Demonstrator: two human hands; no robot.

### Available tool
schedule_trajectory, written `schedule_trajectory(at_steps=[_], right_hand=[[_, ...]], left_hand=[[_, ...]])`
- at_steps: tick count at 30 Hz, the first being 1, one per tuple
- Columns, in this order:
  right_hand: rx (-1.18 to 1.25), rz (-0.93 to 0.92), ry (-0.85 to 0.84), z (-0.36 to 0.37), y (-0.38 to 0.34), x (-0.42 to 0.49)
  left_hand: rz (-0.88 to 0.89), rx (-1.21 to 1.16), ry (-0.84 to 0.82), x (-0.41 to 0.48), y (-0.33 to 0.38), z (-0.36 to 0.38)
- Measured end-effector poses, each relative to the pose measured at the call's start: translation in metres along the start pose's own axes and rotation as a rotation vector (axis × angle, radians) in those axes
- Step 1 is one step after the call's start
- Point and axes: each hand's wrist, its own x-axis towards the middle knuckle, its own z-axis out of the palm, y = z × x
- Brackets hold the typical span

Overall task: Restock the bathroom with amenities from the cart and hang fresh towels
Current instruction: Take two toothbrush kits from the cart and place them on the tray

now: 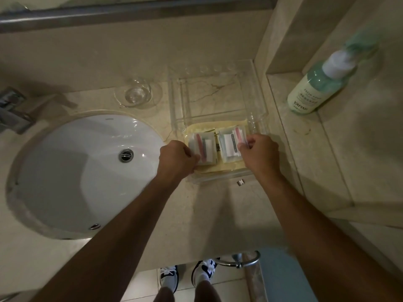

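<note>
Both hands, left (177, 159) and right (259, 152), pinch clear amenity packets (204, 149), seemingly toothbrush kits, in the acrylic tray (218, 83).

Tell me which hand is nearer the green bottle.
Right. The right hand holds a packet in the clear tray, below and left of the bottle on the ledge. The left hand is farther left, beside the sink.

Dim beige marble counter (91, 62); round white sink (72, 171); tiled floor (141, 284)
</note>
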Motion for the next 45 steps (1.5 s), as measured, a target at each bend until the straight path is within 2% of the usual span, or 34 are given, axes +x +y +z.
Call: schedule_trajectory(at_steps=[3, 8, 12, 15, 19, 22, 27, 32, 35, 39, 45], right_hand=[[-0.086, -0.032, 0.019, 0.002, -0.001, -0.001], [-0.186, -0.051, 0.047, -0.001, -0.003, -0.005], [-0.273, -0.086, 0.055, -0.017, -0.016, -0.016], [-0.272, -0.146, 0.028, -0.038, -0.033, -0.023], [-0.281, -0.221, -0.070, -0.079, -0.069, -0.035], [-0.320, -0.309, -0.083, -0.116, -0.100, -0.051], [-0.348, -0.405, -0.014, -0.178, -0.153, -0.086], [-0.384, -0.450, 0.127, -0.234, -0.193, -0.125], [-0.399, -0.411, 0.211, -0.262, -0.211, -0.152], [-0.393, -0.301, 0.330, -0.289, -0.224, -0.197], [-0.357, -0.053, 0.476, -0.303, -0.209, -0.289]], left_hand=[[0.004, 0.100, 0.054, 0.000, 0.001, -0.001], [0.115, 0.291, 0.165, -0.009, 0.013, -0.011], [0.258, 0.369, 0.146, -0.014, 0.018, -0.028], [0.359, 0.402, 0.120, -0.027, 0.030, -0.051], [0.468, 0.460, 0.153, -0.050, 0.061, -0.087], [0.552, 0.498, 0.205, -0.075, 0.090, -0.116], [0.663, 0.520, 0.283, -0.116, 0.136, -0.166], [0.816, 0.511, 0.340, -0.150, 0.179, -0.207], [0.918, 0.515, 0.370, -0.171, 0.201, -0.227], [1.126, 0.457, 0.313, -0.200, 0.219, -0.245], [1.339, 0.392, 0.024, -0.245, 0.230, -0.227]])
